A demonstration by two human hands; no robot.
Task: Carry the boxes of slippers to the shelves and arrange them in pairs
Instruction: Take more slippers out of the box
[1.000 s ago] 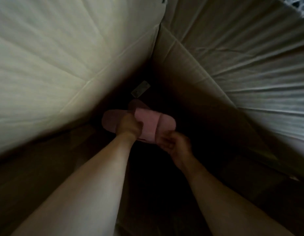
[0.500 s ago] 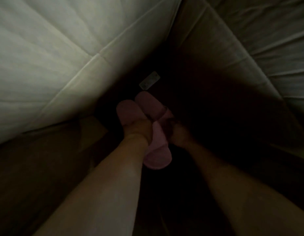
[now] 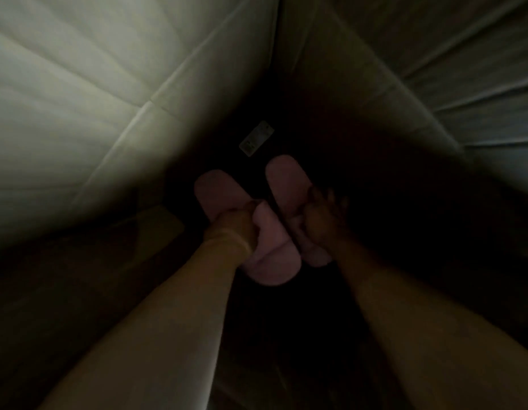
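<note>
I look down into a deep, dark cardboard box. Two pink slippers are down near its bottom, side by side with a dark gap between them. My left hand grips the left slipper by its strap. My right hand grips the right slipper at its middle. Both slippers point away from me. The box bottom under them is too dark to make out.
The lit left wall of the box and the shadowed right wall close in on both arms. A small white label lies on the box bottom just beyond the slippers. A folded flap juts in at the lower left.
The slippers were crossed over each other a second ago. Now each hand holds one, and they lie apart and parallel. The view has dipped deeper into the box.
</note>
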